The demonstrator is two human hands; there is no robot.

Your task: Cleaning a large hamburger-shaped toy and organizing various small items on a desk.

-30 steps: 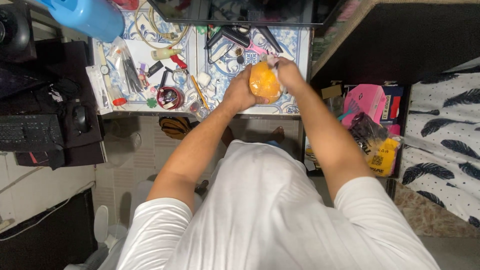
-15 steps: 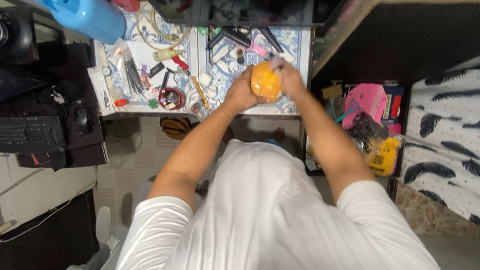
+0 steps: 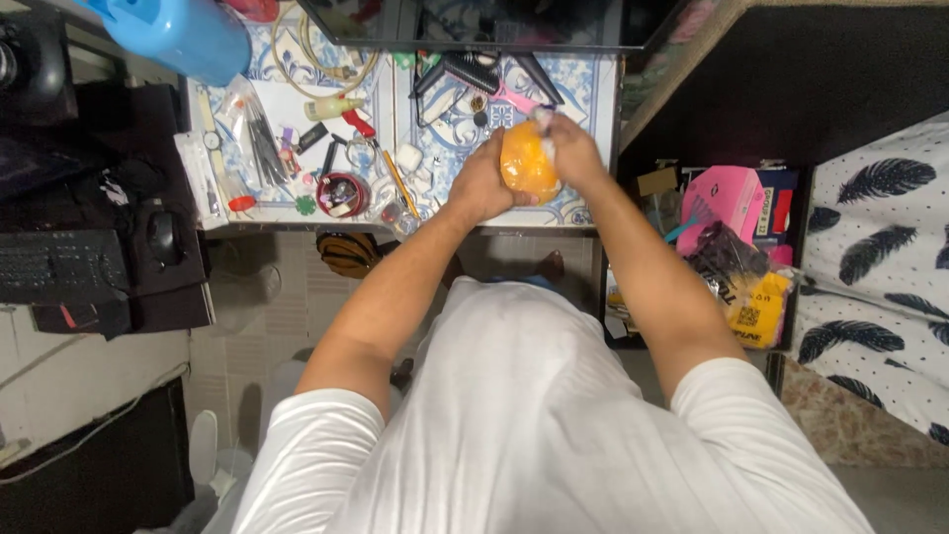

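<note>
An orange rounded bundle in clear plastic (image 3: 526,161) is held above the front edge of a blue-and-white patterned table (image 3: 583,94). My left hand (image 3: 481,185) cups its left side. My right hand (image 3: 573,150) pinches the twisted plastic top of the bundle. Both arms reach forward from my white shirt.
Black combs and a pink-handled tool (image 3: 474,74) lie just beyond the bundle. A small red bowl (image 3: 340,192), pens, a cable and small bottles clutter the table's left part. A blue jug (image 3: 178,35) stands far left. A keyboard and mouse (image 3: 158,237) sit left; pink and yellow packages (image 3: 736,247) sit right.
Both hands and the bundle have stayed over the table's front edge, with only small shifts of the right hand at the plastic top. The view has shifted slightly.
</note>
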